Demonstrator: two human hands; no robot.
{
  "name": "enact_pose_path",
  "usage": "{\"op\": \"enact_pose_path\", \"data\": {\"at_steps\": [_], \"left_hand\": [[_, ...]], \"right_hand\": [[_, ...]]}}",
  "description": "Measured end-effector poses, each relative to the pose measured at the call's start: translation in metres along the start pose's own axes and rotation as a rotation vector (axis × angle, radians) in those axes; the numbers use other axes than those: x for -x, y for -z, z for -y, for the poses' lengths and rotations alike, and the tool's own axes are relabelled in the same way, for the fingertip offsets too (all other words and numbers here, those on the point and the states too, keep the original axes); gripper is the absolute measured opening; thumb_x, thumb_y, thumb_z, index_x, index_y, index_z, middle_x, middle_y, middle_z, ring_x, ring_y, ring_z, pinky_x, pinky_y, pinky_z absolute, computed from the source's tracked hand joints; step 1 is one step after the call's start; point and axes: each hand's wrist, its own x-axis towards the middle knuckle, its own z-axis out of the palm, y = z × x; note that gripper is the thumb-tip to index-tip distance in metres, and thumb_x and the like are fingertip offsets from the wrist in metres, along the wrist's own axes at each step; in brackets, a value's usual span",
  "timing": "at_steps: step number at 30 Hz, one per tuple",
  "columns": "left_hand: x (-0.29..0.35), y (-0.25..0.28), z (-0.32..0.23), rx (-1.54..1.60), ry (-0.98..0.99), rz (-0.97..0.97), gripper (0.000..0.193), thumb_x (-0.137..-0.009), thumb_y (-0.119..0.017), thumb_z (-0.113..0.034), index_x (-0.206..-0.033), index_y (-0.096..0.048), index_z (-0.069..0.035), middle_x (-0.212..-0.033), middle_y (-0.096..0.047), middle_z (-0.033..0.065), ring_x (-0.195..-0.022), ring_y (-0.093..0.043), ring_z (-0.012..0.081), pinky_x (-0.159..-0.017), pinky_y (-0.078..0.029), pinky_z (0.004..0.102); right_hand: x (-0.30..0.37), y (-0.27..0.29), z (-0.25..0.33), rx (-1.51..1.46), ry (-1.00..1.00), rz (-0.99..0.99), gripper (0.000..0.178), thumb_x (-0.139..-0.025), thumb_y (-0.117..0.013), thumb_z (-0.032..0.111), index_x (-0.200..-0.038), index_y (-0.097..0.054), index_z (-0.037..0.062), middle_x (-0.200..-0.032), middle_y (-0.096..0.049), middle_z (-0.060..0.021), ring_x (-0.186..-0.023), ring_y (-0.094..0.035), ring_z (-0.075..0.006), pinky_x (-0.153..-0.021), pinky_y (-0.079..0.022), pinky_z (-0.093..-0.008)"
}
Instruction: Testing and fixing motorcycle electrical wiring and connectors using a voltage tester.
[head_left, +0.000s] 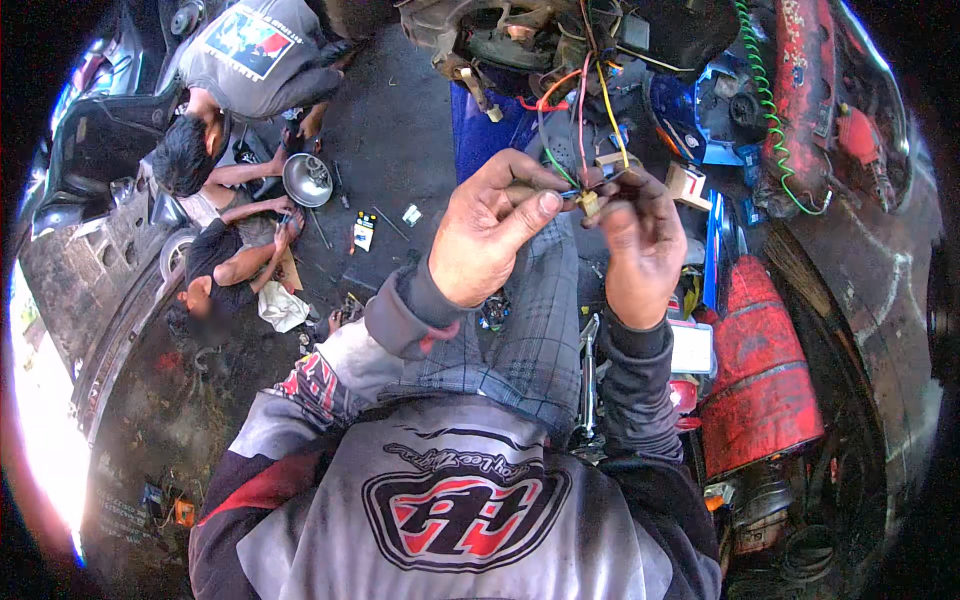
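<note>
A small yellowish wire connector (589,204) sits between my two hands in front of me. Several coloured wires run down to it from the machine above, among them a yellow wire (611,112), a pink wire (582,125) and a green wire (560,167). My left hand (485,222) is closed, thumb and fingers pinched at the wires beside the connector. From the other side, my right hand (642,245) is closed with its fingertips on the connector. Its fingers are slightly smeared, and they partly cover the wire ends.
A partly dismantled vehicle (510,35) stands at the top. On the left two people work near a metal bowl (308,180). A red drum (757,365) is at my right, near a green coiled hose (762,95). A long metal tool (588,375) lies beside my leg.
</note>
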Motion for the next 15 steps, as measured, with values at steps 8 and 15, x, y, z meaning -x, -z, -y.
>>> {"op": "enact_pose_path", "data": {"at_steps": [8, 15], "left_hand": [[0.0, -0.01, -0.012, -0.186, -0.191, 0.001, 0.02, -0.088, -0.069, -0.003, -0.105, -0.062, 0.004, -0.112, -0.061, 0.0122, -0.103, -0.062, 0.0175, -0.092, -0.05, 0.0305], [-0.002, -0.012, -0.021, 0.018, -0.111, 0.035, 0.017, -0.086, -0.067, 0.004, -0.101, -0.06, 0.005, -0.112, -0.06, 0.0154, -0.098, -0.063, 0.0189, -0.087, -0.054, 0.0325]], "right_hand": [[0.005, 0.013, -0.005, 0.106, -0.048, 0.109, 0.025, -0.092, -0.069, 0.013, -0.106, -0.062, -0.0065, -0.094, -0.066, -0.0074, -0.085, -0.062, -0.012, -0.075, -0.051, -0.0248], [0.011, 0.009, -0.001, -0.124, -0.123, 0.129, 0.032, -0.096, -0.063, 0.018, -0.112, -0.056, -0.0086, -0.092, -0.066, -0.011, -0.077, -0.067, -0.0185, -0.073, -0.056, -0.0302]]}}
